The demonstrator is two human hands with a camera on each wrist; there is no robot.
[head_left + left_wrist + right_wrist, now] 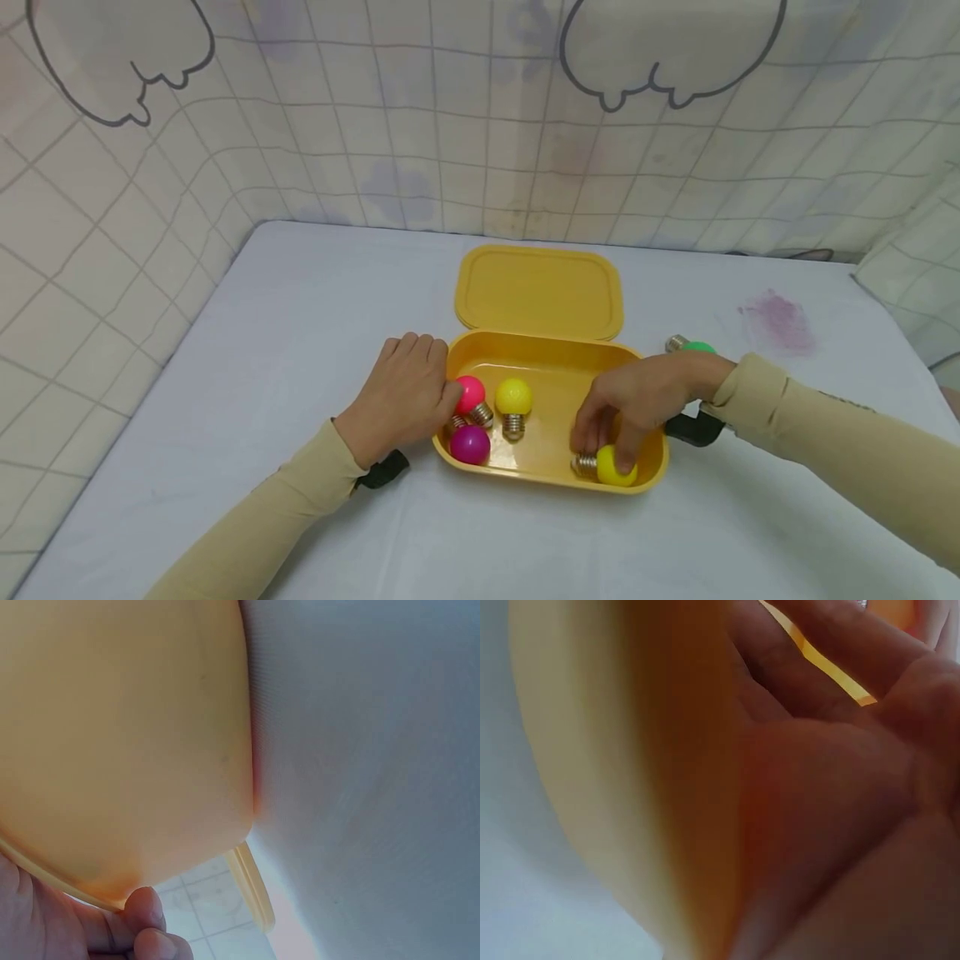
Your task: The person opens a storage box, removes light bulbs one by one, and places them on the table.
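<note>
A yellow plastic box [555, 375] stands on the table, holding several small light bulbs. My left hand [408, 396] grips its left rim; in the left wrist view, curled fingers [146, 907] lie at the rim's outer side. Near that hand inside the box lie a pink bulb [471, 395], a purple bulb [470, 445] and a yellow bulb [513, 398]. My right hand [630, 404] reaches in over the right side, thumb and fingers around another yellow bulb [617, 468] low in the box. In the right wrist view, the box wall hides the bulb from sight.
Behind the box lies its flat yellow lid [540, 292]. A green bulb [699, 347] is on the table beyond my right wrist, partly hidden by it. A patterned curtain [480, 133] hangs along the table's back edge. A pinkish stain [780, 321] marks the white cloth.
</note>
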